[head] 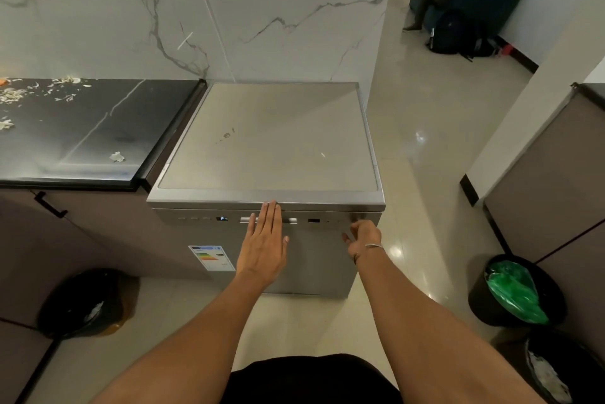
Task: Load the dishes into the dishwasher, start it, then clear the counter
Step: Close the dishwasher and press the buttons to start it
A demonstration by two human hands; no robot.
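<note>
1. My left hand lies flat, fingers straight and together, holding nothing. It presses on the shut door of the dishwasher, with the fingertips at the door's top edge.
2. My right hand has its fingers curled and holds nothing. Its knuckles are at the right end of the control panel. I cannot tell whether a fingertip touches a button there.
3. On that panel, left of my left hand, the display is lit. The door is closed and no dishes are in sight, so I judge the loading done. Starting looks like the step in hand, though I cannot tell whether the cycle is running.
4. The counter, touching the dishwasher's left side, is not cleared. One scrap lies near the dishwasher, and the peelings are scattered well to its left.
5. That part is left to do. A bin with a green liner stands on the floor to the dishwasher's right, and a black bin stands to its left.
</note>
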